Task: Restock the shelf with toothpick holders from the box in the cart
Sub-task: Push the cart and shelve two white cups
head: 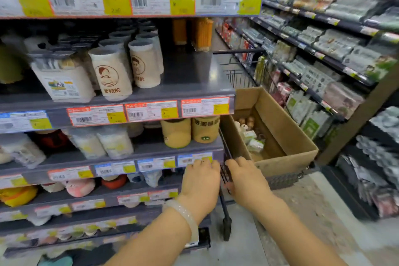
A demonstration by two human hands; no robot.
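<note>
A narrow shop aisle runs ahead between two runs of dark grey metal shelving. The grey speckled stone floor shows at the lower right — worn and mottled. On the right, the dark slanted racks carry rows of pale green and grey packets, tier above tier. Strips of red, blue and yellow paper price labels line the shelf edges on the left. Light falls evenly from above — the far end of the aisle is blurred.
</note>
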